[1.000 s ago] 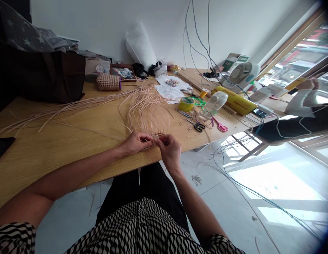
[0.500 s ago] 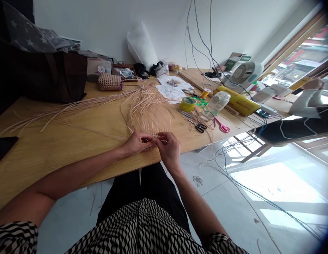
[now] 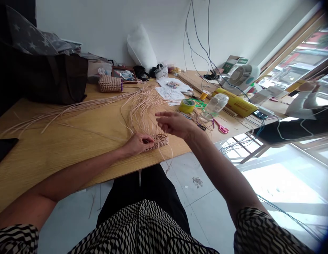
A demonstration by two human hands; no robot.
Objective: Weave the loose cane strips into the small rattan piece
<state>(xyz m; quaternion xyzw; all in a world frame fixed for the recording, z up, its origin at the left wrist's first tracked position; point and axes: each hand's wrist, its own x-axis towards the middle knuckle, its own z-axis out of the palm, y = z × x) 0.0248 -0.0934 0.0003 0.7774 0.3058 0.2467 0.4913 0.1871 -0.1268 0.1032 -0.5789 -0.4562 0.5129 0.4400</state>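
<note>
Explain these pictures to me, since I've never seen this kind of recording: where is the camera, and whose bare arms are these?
There is no machine here. One camera worn on a person's head looks forward and down, so the two bare arms are the wearer's own. The left hand holds a small, flat woven piece of pale cane at the edge of a light wooden table. The right hand is raised above the table, open and apparently empty. Long, pale cane strands spread across the tabletop. Beyond them lie a yellow tape roll, a clear plastic bottle and pink-handled scissors. At far right, a co-worker's sleeved arm is visible.
</note>
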